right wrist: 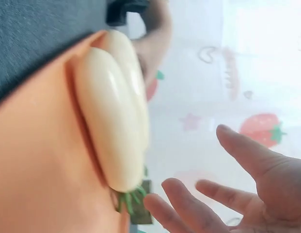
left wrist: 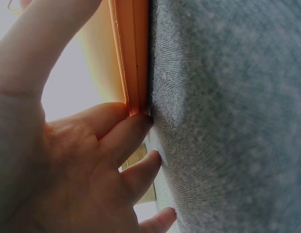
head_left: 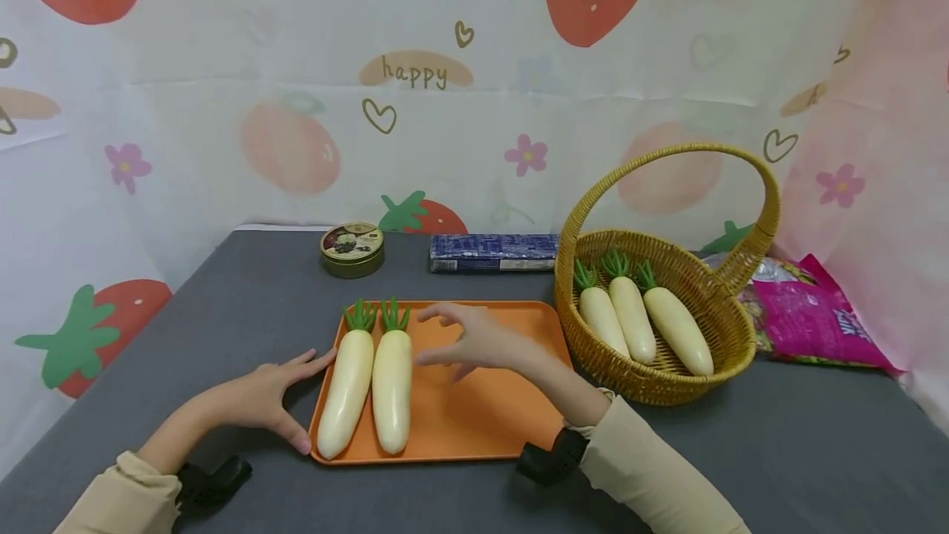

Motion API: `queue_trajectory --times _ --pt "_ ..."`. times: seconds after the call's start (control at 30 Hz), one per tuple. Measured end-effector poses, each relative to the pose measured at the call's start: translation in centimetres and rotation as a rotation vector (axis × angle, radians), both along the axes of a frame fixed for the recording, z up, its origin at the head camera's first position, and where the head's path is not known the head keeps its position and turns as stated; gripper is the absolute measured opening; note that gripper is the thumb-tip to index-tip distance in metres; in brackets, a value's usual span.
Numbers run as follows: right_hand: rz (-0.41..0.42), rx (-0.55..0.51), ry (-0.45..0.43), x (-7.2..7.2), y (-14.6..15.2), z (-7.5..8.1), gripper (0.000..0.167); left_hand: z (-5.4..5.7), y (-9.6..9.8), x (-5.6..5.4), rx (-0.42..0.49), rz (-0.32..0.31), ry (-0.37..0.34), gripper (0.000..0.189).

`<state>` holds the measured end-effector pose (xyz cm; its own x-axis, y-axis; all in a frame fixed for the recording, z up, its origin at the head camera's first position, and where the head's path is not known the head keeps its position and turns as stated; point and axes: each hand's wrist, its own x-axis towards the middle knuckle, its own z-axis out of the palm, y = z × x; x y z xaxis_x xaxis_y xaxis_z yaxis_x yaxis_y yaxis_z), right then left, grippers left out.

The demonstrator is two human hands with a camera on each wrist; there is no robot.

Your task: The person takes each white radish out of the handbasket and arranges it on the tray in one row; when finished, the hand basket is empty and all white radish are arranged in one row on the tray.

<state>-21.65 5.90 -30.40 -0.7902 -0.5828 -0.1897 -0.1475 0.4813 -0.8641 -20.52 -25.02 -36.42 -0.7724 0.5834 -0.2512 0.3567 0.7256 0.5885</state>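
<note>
Two white radishes with green tops, a left one (head_left: 346,394) and a right one (head_left: 393,394), lie side by side on the left part of an orange tray (head_left: 482,419). My left hand (head_left: 255,398) is at the tray's left edge, thumb and fingers spread; in the left wrist view, fingertips touch the tray's rim (left wrist: 131,53). Over the tray, just right of the radishes, hovers my right hand (head_left: 478,340), its fingers loosely bent and holding nothing. The right wrist view shows that hand (right wrist: 266,194) apart from the nearer radish (right wrist: 109,121).
A wicker basket (head_left: 652,390) with a tall handle and three white radishes stands right of the tray. Behind it lies a pink bag (head_left: 815,320). A round tin (head_left: 352,250) and a blue box (head_left: 493,254) sit at the back of the grey table (head_left: 245,303).
</note>
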Motion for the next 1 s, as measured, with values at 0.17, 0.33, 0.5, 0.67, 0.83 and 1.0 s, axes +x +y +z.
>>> queue_trajectory --times 0.17,0.33,0.5,0.67,0.83,1.0 --pt "0.0 -0.019 0.05 -0.1 1.9 1.2 0.042 0.2 0.0 0.0 -0.003 0.007 -0.003 0.105" --pt "0.015 -0.051 0.102 -0.2 4.2 1.6 0.047 0.2 -0.1 0.1 -0.003 0.009 -0.003 0.105" --pt "0.004 -0.097 0.124 0.0 7.2 2.5 0.051 0.3 -0.1 0.0 -0.002 0.014 -0.015 0.106" --pt "-0.089 -0.105 0.165 0.0 10.5 3.6 0.051 0.5 -0.1 -0.3 0.008 0.016 -0.005 0.107" --pt "-0.12 -0.088 0.174 -0.6 13.3 3.8 0.05 0.4 -0.2 -0.2 0.021 -0.001 0.015 0.107" --pt "-0.133 -0.084 0.198 -1.3 15.4 3.9 0.047 0.1 -0.2 0.1 0.027 -0.006 0.009 0.106"
